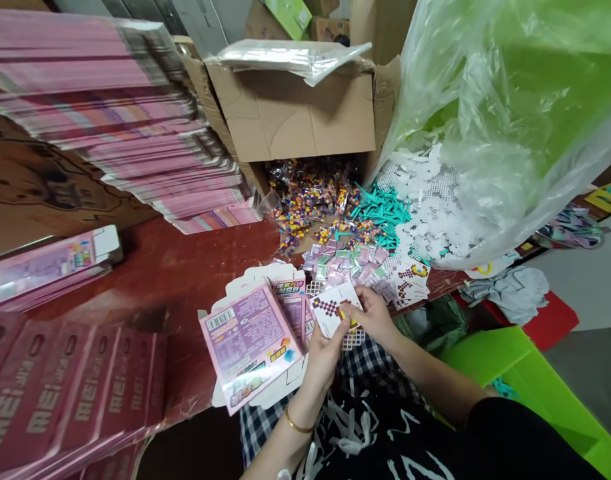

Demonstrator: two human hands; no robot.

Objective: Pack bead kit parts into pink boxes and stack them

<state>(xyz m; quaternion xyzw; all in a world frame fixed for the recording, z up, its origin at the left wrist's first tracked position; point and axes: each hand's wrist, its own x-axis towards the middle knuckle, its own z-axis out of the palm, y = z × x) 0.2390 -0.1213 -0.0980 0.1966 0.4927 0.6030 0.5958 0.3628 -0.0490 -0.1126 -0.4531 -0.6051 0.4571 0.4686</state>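
Observation:
A white printed card (332,300) with a pixel pattern in dark red and yellow is between my two hands, above my lap. My left hand (328,350) pinches its lower edge, thumb on top. From the right side my right hand (378,319) grips the same card, with its thumb across the print. Part of a white grid board (354,340) shows under the card; whether my fingers also hold it is hidden. Just left of my left hand lies an unfolded pink box (252,340) with open white flaps. Small pink and green sachets (345,263) lie beyond the card.
Bags of coloured beads (310,200) spill from a cardboard box (300,117). Beside them lie teal tweezers (385,213) and white boards (430,213) in a plastic-lined green bin (560,87). More cards (410,283) lie right. Pink flat boxes (170,160) are stacked left; pink boxes (75,393) stand front left.

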